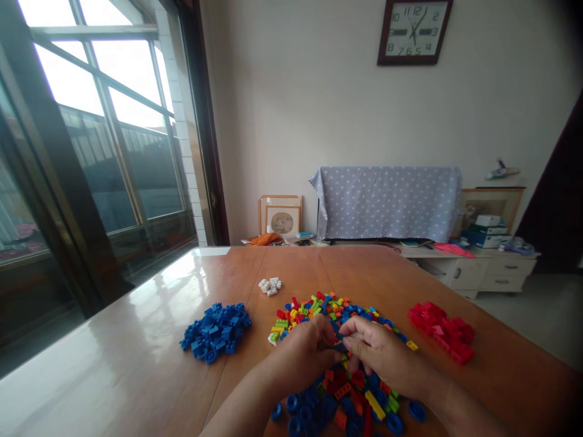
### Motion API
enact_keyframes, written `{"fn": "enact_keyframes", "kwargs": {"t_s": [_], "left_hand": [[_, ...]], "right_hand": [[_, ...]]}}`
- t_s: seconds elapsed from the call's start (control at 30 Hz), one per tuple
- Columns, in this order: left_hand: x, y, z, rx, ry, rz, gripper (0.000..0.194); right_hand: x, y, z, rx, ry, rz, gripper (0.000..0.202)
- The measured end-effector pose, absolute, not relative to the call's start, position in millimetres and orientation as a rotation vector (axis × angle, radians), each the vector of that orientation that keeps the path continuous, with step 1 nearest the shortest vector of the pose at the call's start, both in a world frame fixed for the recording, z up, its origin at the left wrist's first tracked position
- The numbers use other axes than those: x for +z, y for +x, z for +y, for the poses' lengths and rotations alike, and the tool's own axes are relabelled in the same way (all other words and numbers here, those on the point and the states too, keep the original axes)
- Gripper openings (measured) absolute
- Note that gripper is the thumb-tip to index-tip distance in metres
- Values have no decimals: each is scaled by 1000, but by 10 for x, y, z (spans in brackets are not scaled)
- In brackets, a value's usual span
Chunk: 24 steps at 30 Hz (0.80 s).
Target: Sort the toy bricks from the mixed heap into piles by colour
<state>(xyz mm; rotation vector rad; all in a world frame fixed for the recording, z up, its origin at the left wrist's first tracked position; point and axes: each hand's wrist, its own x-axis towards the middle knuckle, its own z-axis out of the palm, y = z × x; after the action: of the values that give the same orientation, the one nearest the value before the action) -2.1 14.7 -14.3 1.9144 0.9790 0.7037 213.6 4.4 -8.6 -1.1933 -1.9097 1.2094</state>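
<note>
Both hands are close together above a mixed pile of building bricks (334, 388) in red, blue, yellow, green and orange. My left hand (310, 343) has its fingers closed on one side of a small dark blue brick (338, 347). From the other side, the fingertips of my right hand (376, 349) pinch the same piece. Fingers hide most of it, so its exact shape does not show. Blue ring-shaped pieces (304, 415) lie at the near edge of the pile, below my left hand.
On the wooden table (150, 328), a heap of blue bricks (217, 331) lies to the left and red bricks (441, 329) to the right. A few white bricks (270, 286) sit farther back. Beyond the table stands a white cabinet (483, 273) beside a cloth-draped object (387, 203).
</note>
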Motion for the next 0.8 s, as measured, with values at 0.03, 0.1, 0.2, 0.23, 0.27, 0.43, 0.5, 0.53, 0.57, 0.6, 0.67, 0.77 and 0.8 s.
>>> {"fn": "enact_keyframes", "kwargs": {"t_s": [0.03,0.1,0.2,0.23,0.27,0.43,0.5,0.53,0.57,0.6,0.67,0.77,0.8], "left_hand": [[-142,-17,144,721,1904,979,25],[-134,-10,136,735,1870,968,28],[-121,6,126,743,1823,943,28],[-122,13,124,754,1816,945,28],[-126,20,123,771,1810,950,28],[-157,39,127,815,1728,868,28],[-131,18,132,799,1701,843,27],[-105,-6,136,789,1699,846,26],[-72,-43,143,780,1702,858,26],[-34,-92,153,772,1712,879,25],[40,-231,188,759,1749,939,22],[113,-512,270,742,1811,1116,13],[122,-612,301,749,1821,1216,13]], "right_hand": [[-75,2130,38,1204,-1187,-1923,38],[-63,2120,29,1161,-1160,-1957,35],[-92,2104,35,1117,-1123,-1983,33],[-115,2100,42,1136,-1114,-1966,33],[-144,2097,52,1171,-1105,-1935,34],[-279,2114,113,1314,-1108,-1837,37],[-290,2134,123,1312,-1130,-1877,40],[-287,2145,124,1302,-1140,-1890,41],[-281,2156,123,1285,-1150,-1897,42],[-274,2166,124,1260,-1160,-1895,43],[-271,2183,134,1207,-1181,-1867,46],[-303,2199,176,1148,-1211,-1834,48],[-320,2203,193,1134,-1222,-1831,48]]}}
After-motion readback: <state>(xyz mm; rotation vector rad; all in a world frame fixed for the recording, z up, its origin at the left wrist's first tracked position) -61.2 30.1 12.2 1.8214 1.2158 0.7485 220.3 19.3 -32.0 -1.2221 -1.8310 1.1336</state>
